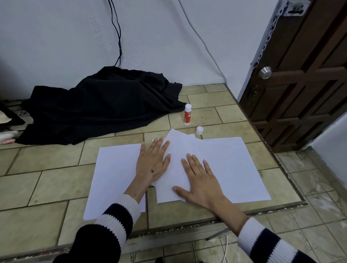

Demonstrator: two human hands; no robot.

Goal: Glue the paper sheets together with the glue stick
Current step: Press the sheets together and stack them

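White paper sheets lie on the tiled floor: one sheet [113,172] at the left, a wide sheet [235,168] at the right, and a tilted sheet [176,151] overlapping them in the middle. My left hand [152,161] lies flat, fingers spread, on the left edge of the tilted sheet. My right hand [202,181] presses flat on its lower right part. Beyond the papers the red and white glue stick [187,114] stands upright with its cap off. The white cap [199,130] sits on the floor just behind the papers.
A heap of black cloth [101,106] covers the floor at the back left, near the wall. A dark wooden door [304,77] stands at the right. A floor step edge [191,225] runs in front of the papers. Cables hang down the wall.
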